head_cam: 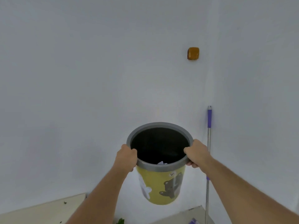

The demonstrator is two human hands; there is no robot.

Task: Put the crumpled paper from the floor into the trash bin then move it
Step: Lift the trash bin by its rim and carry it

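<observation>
Left hand (127,156) and right hand (195,152) each have their grip clamped on the grey rim of the yellow trash bin (160,186), held off the floor (48,210) near the wall, crumpled paper (162,163) inside.

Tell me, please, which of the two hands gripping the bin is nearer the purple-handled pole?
The right hand, on the trash bin rim's right side, beside the pole; the left hand grips the opposite side.

Both arms extended fwd, forearms bare. Left hand (127,156) and right hand (196,153) level w/ each other, fingers curled tight, thumbs pointing inward; wrists straight.
</observation>
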